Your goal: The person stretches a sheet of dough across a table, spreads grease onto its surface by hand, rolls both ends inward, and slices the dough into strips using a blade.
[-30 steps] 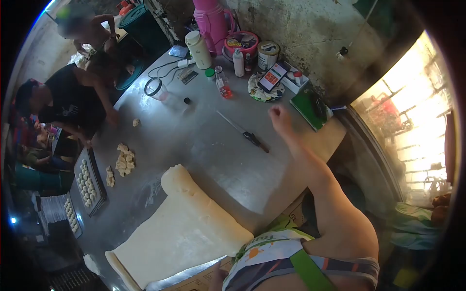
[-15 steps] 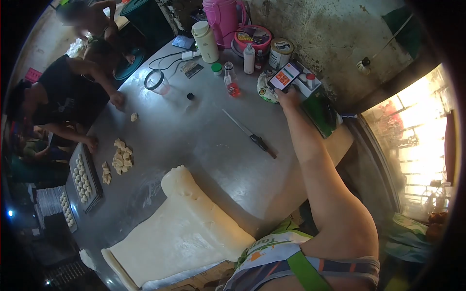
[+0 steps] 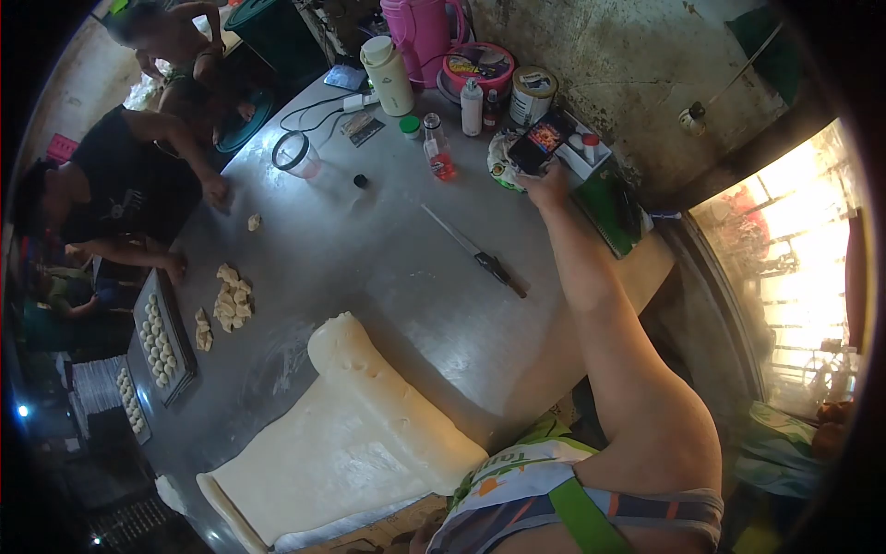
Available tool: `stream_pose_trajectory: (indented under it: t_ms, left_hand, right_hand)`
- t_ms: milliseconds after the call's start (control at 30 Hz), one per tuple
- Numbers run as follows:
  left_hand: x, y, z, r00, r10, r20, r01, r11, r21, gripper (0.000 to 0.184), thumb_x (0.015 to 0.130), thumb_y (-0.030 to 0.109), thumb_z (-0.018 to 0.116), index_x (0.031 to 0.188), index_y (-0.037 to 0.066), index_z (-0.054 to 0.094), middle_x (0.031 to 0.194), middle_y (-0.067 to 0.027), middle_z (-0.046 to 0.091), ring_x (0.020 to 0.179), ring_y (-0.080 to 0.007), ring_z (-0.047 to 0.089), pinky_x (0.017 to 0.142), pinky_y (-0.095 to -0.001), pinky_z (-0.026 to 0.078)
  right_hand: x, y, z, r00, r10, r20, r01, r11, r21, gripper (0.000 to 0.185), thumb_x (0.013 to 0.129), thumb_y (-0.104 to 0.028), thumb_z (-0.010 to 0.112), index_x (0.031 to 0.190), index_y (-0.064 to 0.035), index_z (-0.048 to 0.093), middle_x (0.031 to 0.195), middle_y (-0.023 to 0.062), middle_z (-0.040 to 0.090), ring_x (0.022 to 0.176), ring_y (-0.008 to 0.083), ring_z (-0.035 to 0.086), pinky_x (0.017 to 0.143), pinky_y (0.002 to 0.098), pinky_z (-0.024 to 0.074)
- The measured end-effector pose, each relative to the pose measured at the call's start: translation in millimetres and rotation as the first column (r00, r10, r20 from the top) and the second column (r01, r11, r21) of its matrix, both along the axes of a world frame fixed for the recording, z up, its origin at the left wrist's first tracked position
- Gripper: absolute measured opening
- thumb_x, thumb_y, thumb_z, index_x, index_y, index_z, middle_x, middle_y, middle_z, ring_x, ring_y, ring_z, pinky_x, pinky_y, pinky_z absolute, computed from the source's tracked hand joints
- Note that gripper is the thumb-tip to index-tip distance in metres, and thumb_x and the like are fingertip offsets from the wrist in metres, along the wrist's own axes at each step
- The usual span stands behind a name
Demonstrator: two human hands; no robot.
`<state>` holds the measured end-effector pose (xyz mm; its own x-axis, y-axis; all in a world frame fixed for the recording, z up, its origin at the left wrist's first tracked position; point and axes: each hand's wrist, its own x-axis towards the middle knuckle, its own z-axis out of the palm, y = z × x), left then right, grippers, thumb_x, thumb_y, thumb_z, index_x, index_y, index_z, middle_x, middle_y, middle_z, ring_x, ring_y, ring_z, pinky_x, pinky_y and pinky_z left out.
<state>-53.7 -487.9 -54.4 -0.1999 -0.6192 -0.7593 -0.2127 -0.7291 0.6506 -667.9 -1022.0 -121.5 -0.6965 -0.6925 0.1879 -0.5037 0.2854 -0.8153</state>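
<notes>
My right hand (image 3: 546, 185) reaches across to the far right of the metal table, its fingers closed at the lower end of a smartphone (image 3: 535, 148). The phone is tilted, with a dark screen showing a colourful picture. Under and beside it is a white-and-green plastic package (image 3: 503, 164). My left hand is out of view. A large sheet of dough (image 3: 341, 462), with a thick rolled edge (image 3: 397, 397), lies in front of my body. A knife (image 3: 475, 251) with a black handle rests on the table between the dough and the phone.
Several dough pieces (image 3: 233, 300) lie left, near a tray (image 3: 189, 365) of small dough balls. Behind stand a glass jar (image 3: 295, 155), bottle (image 3: 437, 148), cream flask (image 3: 386, 78), pink jug (image 3: 420, 37) and can (image 3: 532, 95). A co-worker (image 3: 138, 175) leans at the left edge.
The phone's screen has gone from a bright white-and-orange page to a dark one with a picture. My right hand has barely shifted, staying at the phone's lower end.
</notes>
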Motion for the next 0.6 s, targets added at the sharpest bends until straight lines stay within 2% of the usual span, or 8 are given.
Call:
stream_pose_trajectory:
  t_ms: [67, 233, 400, 500, 600]
  left_hand:
    - [1.7, 0.9, 3.1, 1.0, -0.012, 0.018, 0.012, 1.0, 0.01, 0.05, 0.088, 0.018, 0.071, 0.133, 0.005, 0.054, 0.081, -0.0047, 0.064, 0.07, -0.0121, 0.056, 0.065, -0.0296, 0.047]
    - [4.0, -3.2, 4.8, 0.998, -0.046, 0.052, 0.045, 0.999, 0.021, 0.048, 0.088, 0.019, 0.07, 0.131, 0.005, 0.055, 0.081, -0.005, 0.064, 0.071, -0.0123, 0.056, 0.065, -0.0298, 0.047]
    - [5.3, -6.4, 4.3, 0.993, -0.089, 0.077, 0.086, 0.996, 0.04, 0.046, 0.088, 0.02, 0.07, 0.13, 0.005, 0.056, 0.081, -0.0053, 0.064, 0.071, -0.0125, 0.056, 0.066, -0.03, 0.047]
    - [3.4, -10.5, 1.8, 0.99, -0.115, 0.086, 0.112, 0.993, 0.048, 0.045, 0.088, 0.02, 0.07, 0.129, 0.005, 0.057, 0.081, -0.0054, 0.065, 0.071, -0.0126, 0.057, 0.066, -0.0301, 0.047]
    - [1.4, -13.4, 0.4, 0.986, -0.135, 0.098, 0.13, 0.99, 0.057, 0.045, 0.088, 0.021, 0.07, 0.128, 0.005, 0.058, 0.081, -0.0056, 0.065, 0.071, -0.0127, 0.057, 0.066, -0.0303, 0.047]
  right_hand:
    - [-5.9, -4.5, -18.6, 1.0, -0.015, -0.009, 0.016, 0.997, 0.071, 0.066, 0.062, -0.027, 0.084, 0.119, -0.0052, 0.06, 0.115, 0.0168, 0.066, 0.109, 0.0345, 0.064, 0.092, 0.0418, 0.0492]
    - [-8.5, -5.8, -20.9, 0.999, -0.024, -0.021, 0.027, 0.985, 0.171, 0.073, 0.062, -0.023, 0.083, 0.126, -0.0036, 0.054, 0.123, 0.0184, 0.062, 0.112, 0.0356, 0.061, 0.095, 0.0413, 0.047]
    - [-5.2, 6.2, 1.4, 1.0, 0.012, -0.026, -0.006, 0.973, 0.231, 0.066, 0.064, -0.019, 0.08, 0.124, -0.0019, 0.057, 0.122, 0.0195, 0.063, 0.111, 0.0356, 0.062, 0.095, 0.0406, 0.0473]
    - [-6.6, 10.7, 3.3, 0.996, 0.0, 0.094, -0.017, 0.984, 0.177, 0.055, 0.066, -0.021, 0.081, 0.114, -0.0006, 0.064, 0.101, 0.0126, 0.069, 0.096, 0.0248, 0.067, 0.086, 0.034, 0.0505]
    - [-15.9, 6.2, -11.5, 0.997, -0.013, 0.08, -0.002, 0.982, 0.189, 0.055, 0.066, -0.021, 0.081, 0.114, -0.0005, 0.064, 0.098, 0.0118, 0.068, 0.095, 0.0238, 0.066, 0.085, 0.0334, 0.0502]
